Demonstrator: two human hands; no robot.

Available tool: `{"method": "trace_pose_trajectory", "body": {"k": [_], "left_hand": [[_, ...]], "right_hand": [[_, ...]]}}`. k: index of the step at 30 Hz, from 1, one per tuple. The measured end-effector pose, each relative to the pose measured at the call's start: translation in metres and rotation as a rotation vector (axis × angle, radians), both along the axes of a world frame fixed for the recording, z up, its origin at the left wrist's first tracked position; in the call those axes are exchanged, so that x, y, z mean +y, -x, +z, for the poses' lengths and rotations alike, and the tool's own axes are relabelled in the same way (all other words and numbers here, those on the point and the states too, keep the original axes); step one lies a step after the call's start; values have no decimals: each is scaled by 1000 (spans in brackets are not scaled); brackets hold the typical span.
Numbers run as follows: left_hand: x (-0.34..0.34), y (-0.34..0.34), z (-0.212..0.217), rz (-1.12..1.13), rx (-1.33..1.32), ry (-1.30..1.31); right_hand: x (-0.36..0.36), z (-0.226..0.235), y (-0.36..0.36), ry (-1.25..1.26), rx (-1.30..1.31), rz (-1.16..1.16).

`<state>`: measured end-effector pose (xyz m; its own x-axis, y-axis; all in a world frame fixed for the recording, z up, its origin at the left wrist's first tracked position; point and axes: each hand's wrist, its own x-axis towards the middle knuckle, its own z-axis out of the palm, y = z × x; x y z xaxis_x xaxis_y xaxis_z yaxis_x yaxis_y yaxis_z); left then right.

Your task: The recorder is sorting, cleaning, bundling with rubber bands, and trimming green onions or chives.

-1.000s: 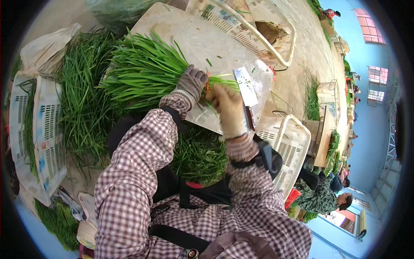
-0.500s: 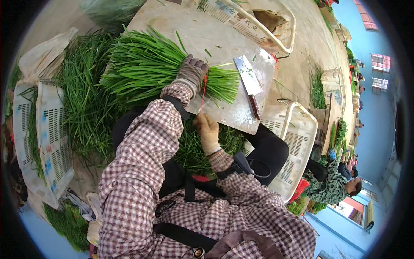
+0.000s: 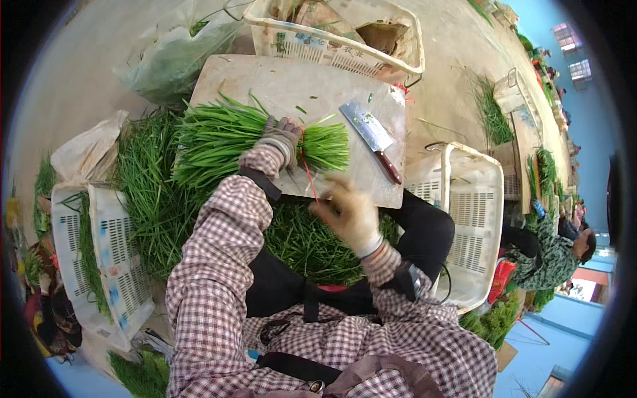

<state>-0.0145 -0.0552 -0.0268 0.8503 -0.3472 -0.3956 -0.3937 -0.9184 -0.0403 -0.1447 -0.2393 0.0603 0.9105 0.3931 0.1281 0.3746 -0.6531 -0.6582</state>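
Right grip point(image 3: 350, 215) and red string point(image 3: 307, 171) swung right | left grip point(image 3: 281, 138) holds green bunch point(image 3: 222, 139), long leaves left of it, short ends right | right grip blurry, can't tell if pinching | probably light, bendy, easily squashed; hold softly by string

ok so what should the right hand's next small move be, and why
The right hand should probably bring the red tie up around the bunch of green leaves, since the left hand holds that bunch and a length of tie trails from it toward the right hand, apparently unfastened. Blur hides whether that hand pinches it.
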Motion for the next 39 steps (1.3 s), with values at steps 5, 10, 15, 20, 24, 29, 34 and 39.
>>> {"method": "trace_pose_trajectory", "body": {"k": [5,10,15,20,24,29,34,39], "left_hand": [[-4,-27,45,49,245,152],[-33,-19,19,61,237,42],[-29,-6,7,1,63,170],[-54,-13,43,21,221,-34],[-55,13,9,-18,-106,-68],[-50,-1,-16,-104,-99,-112],[-68,-18,32,24,133,-87],[-70,-22,27,39,180,-87]], "right_hand": [[30,5,-80,334,-314,67],[20,-64,-114,883,-170,135],[-12,-82,-137,637,-146,157],[-15,-83,-152,570,143,271],[-8,-78,-155,550,178,273],[-29,-90,-143,303,86,140],[-109,-92,-110,-35,63,-424],[-125,-128,-106,489,-112,-481]]}}
